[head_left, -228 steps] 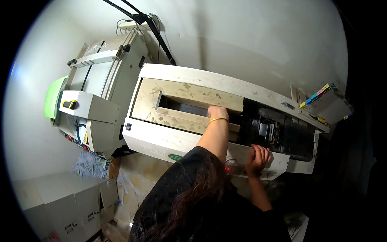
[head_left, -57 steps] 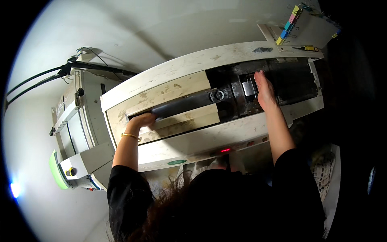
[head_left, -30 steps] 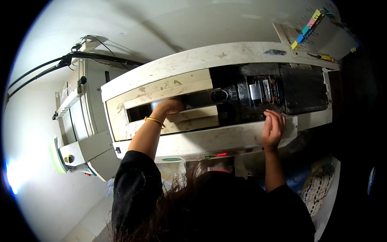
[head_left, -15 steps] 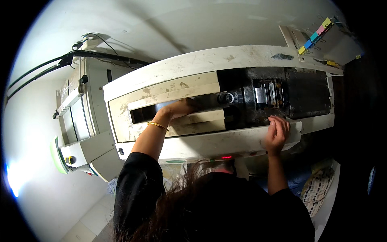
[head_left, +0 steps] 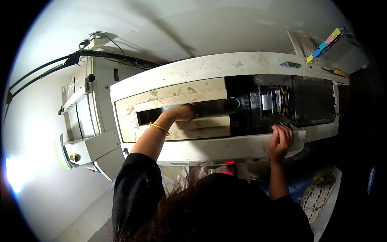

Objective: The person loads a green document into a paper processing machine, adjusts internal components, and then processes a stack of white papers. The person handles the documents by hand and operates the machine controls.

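Note:
A long white machine with stained panels lies in front of me. My left hand, with a gold bangle on its wrist, reaches into the long slot in the cream cover. Its fingers are mostly hidden, so what they touch is unclear. My right hand is at the machine's front edge, fingers curled together; anything between them is too small to make out. Just beyond it is the dark, grimy bed, with a metal plate and bars. A round dark part sits at the slot's right end.
Another white machine with a black-and-yellow knob stands at the left. Black arms stretch behind it. Coloured binder clips hang at the back right, near a yellow-handled tool. Patterned cloth lies below right.
The view has shifted slightly, so the machine appears lower and farther right. My left hand remains at the slot, and my right hand stays at the front edge.

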